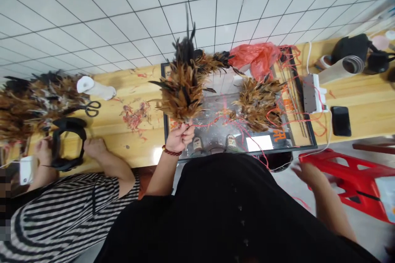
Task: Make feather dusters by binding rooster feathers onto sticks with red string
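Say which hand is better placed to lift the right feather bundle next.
Probably the right hand: though blurred, it looks empty, on the same side as that bundle, while the left hand grips another bundle.

The feather bundle (182, 90), bushy and golden brown with long black plumes at its far tip, was held by its narrow near end, pointing away. A thin red string (210, 124) trailed rightward from that end.
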Motion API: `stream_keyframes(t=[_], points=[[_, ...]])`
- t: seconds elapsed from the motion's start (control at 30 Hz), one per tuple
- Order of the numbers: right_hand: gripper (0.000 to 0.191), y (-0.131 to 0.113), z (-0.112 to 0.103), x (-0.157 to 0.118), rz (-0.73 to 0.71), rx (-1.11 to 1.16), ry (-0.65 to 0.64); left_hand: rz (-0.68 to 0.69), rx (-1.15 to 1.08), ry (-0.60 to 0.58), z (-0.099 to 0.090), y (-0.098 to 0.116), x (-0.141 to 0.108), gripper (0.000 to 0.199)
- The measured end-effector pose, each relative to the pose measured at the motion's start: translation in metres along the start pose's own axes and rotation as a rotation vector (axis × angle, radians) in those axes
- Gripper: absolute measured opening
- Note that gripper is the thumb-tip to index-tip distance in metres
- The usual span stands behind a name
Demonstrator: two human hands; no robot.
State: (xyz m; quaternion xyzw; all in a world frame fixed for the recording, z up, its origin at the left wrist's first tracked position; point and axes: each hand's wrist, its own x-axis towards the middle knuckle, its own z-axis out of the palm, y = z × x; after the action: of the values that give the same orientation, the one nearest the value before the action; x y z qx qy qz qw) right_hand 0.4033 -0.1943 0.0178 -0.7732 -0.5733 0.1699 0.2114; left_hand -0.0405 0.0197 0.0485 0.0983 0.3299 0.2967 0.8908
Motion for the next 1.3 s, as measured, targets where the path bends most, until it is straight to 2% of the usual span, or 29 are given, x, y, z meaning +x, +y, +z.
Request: stream_keyframes(t=[0.03,0.1,0.2,0.23,0.3,0.33,0.4,0.43,0.5,0.57,0.67,0.77,0.87,0.93,1.03,1.1,1.17,1.23,1.3], points=[[0.047,-0.023,0.008,0.023,-0.025,0.006,-0.075,-0.02,0.005,-0.015,0.004,-0.005,0.002,0.02],[0.049,-0.081,0.025,0.067,-0.122,0.132,-0.119,-0.044,0.017,-0.062,0.012,-0.015,0.005,0.024],[0.064,-0.173,0.051,0.11,-0.239,0.357,-0.081,-0.078,0.03,-0.12,0.023,-0.026,0.007,0.028],[0.063,-0.198,0.06,0.115,-0.271,0.431,-0.142,-0.09,0.029,-0.12,0.026,-0.028,0.006,0.027],[0.054,-0.231,0.077,0.113,-0.279,0.621,-0.418,-0.084,0.009,-0.095,0.032,-0.03,0.003,0.023],[0.049,-0.239,0.085,0.108,-0.216,0.733,-0.566,-0.069,-0.01,-0.077,0.034,-0.031,0.001,0.022],[0.046,-0.241,0.099,0.095,0.035,0.963,-0.751,-0.049,-0.069,-0.04,0.037,-0.032,-0.002,0.023],[0.045,-0.237,0.104,0.089,0.184,1.067,-0.763,-0.045,-0.107,-0.018,0.038,-0.033,-0.003,0.025],[0.045,-0.226,0.114,0.082,0.403,1.202,-0.697,-0.035,-0.18,0.039,0.038,-0.037,-0.003,0.03],[0.044,-0.217,0.122,0.08,0.449,1.18,-0.671,0.01,-0.236,0.116,0.036,-0.043,0.0,0.032],[0.038,-0.206,0.132,0.088,0.399,1.011,-0.694,0.042,-0.234,0.256,0.028,-0.049,0.009,0.03],[0.029,-0.193,0.143,0.116,0.24,0.786,-0.636,0.04,-0.169,0.369,0.019,-0.052,0.017,0.03],[0.021,-0.177,0.155,0.16,0.019,0.436,-0.433,0.072,-0.196,0.34,0.011,-0.053,0.022,0.029],[0.026,-0.169,0.165,0.186,-0.088,0.159,-0.325,0.086,-0.239,0.295,0.007,-0.053,0.022,0.029],[0.03,-0.162,0.18,0.207,-0.23,-0.172,-0.342,0.083,-0.281,0.276,0.004,-0.05,0.02,0.029],[0.023,-0.159,0.185,0.211,-0.306,-0.219,-0.376,0.092,-0.295,0.274,0.003,-0.048,0.019,0.028],[0.017,-0.158,0.184,0.21,-0.338,-0.146,-0.371,0.112,-0.303,0.275,0.002,-0.046,0.018,0.029],[0.019,-0.161,0.173,0.209,-0.304,0.038,-0.374,0.115,-0.304,0.284,0.001,-0.044,0.018,0.029],[0.023,-0.171,0.153,0.205,-0.284,0.288,-0.445,0.092,-0.295,0.295,0.001,-0.044,0.022,0.031]])
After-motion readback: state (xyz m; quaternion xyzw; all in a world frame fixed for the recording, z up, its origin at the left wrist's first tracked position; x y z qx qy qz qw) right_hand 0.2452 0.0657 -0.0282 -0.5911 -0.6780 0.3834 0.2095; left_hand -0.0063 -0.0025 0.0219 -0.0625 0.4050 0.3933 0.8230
